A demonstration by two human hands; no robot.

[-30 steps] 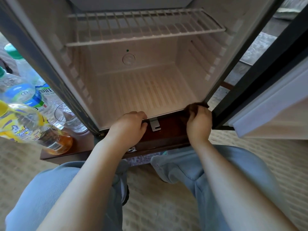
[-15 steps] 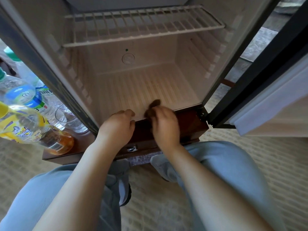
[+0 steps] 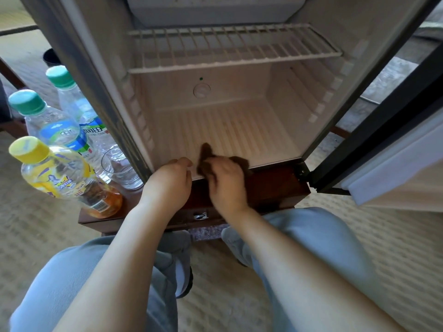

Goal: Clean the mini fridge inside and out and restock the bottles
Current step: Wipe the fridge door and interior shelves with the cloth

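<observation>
Leftward from the five o'clock corner, the right hand (image 3: pixel 226 188) now pinches a brown cloth (image 3: pixel 206 156) at the mini fridge (image 3: pixel 239 130) lip beside the left hand (image 3: pixel 170 183), whose grip is unclear. Interior is emptied and wiping is underway; bottles (image 3: pixel 60 130) wait at nine o'clock, unstocked.

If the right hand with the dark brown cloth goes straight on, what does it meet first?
Probably the mini fridge's white back wall; the right hand and dark brown cloth point across its ribbed floor, where nothing stands.
</observation>
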